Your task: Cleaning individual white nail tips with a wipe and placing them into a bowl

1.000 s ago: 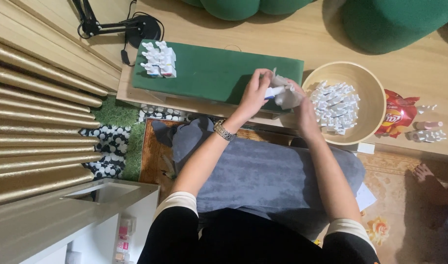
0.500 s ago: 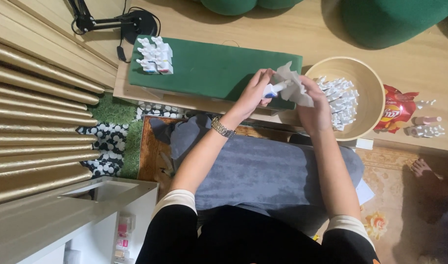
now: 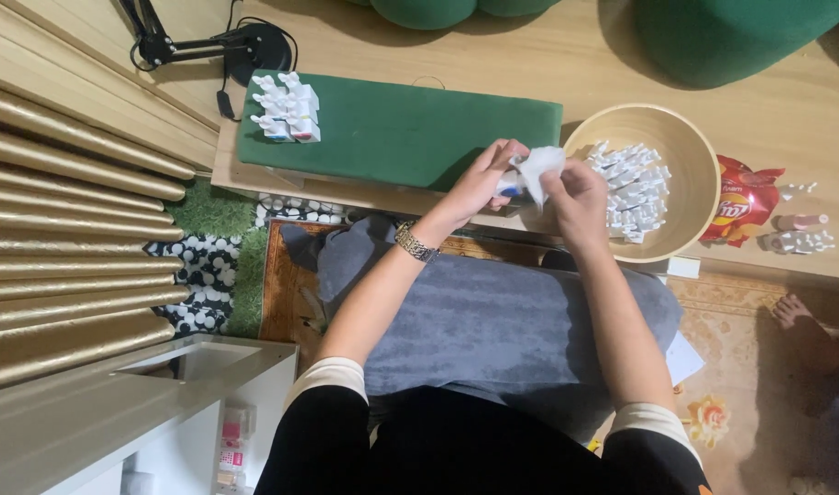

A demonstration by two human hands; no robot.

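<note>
Wooden floor (image 3: pixel 548 64) across the top, with gold ribbed panels (image 3: pixel 71 247) down the left edge and two dark green cushions (image 3: pixel 731 37) at the top edge. Grey blanket (image 3: pixel 493 321) over the lap at centre. Low wooden bench (image 3: pixel 245 174) carrying a green felt-covered board (image 3: pixel 410 128), long side running left to right. At the board's left end, near its far corner, a tidy cluster of small white dropper bottles with coloured labels (image 3: pixel 286 108), upright and touching one another. Just beside the board's right end, a round pale wooden bowl (image 3: pixel 703 174) holding a heap of white dropper bottles (image 3: pixel 635 192). Right of the bowl, on the floor, a red snack bag (image 3: pixel 745 206), and beyond it a few loose white bottles (image 3: pixel 800 240). Black lamp stand with cable (image 3: pixel 218 41) off the board's far left corner. Over the board's near right corner, just short of the bowl's rim, left hand (image 3: pixel 482 183), wristwatch (image 3: pixel 416 243) on the wrist, pinching a small white bottle with a blue label (image 3: pixel 511 186) between thumb and fingers. Right hand (image 3: pixel 580 197) clenched on a white cloth (image 3: pixel 537 168), pressed against that bottle's tip. Bare foot of another person (image 3: pixel 790 312) at the right edge.
</note>
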